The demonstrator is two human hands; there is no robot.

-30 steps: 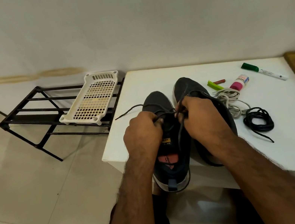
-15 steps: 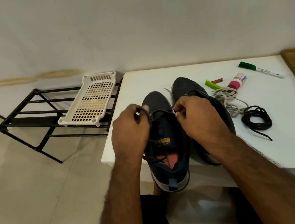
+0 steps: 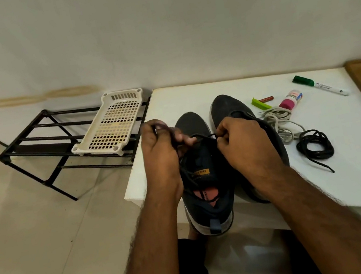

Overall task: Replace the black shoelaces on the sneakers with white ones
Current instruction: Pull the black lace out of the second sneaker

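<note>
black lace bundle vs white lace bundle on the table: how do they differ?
The black lace bundle is dark and lies nearer the table's front edge, one end trailing toward it. The white lace bundle is pale grey-white and lies farther back, close beside the right sneaker. Both are loose coils, out of any shoe, touched by neither hand.

L hand [image 3: 161,157] now further left w/ more black lace [image 3: 206,136] out of near sneaker [image 3: 206,180].

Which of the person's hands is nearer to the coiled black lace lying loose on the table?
Right. The right hand pinches the shoe's lace just left of the coiled black lace; the left hand is beyond the sneaker, farther away.
</note>
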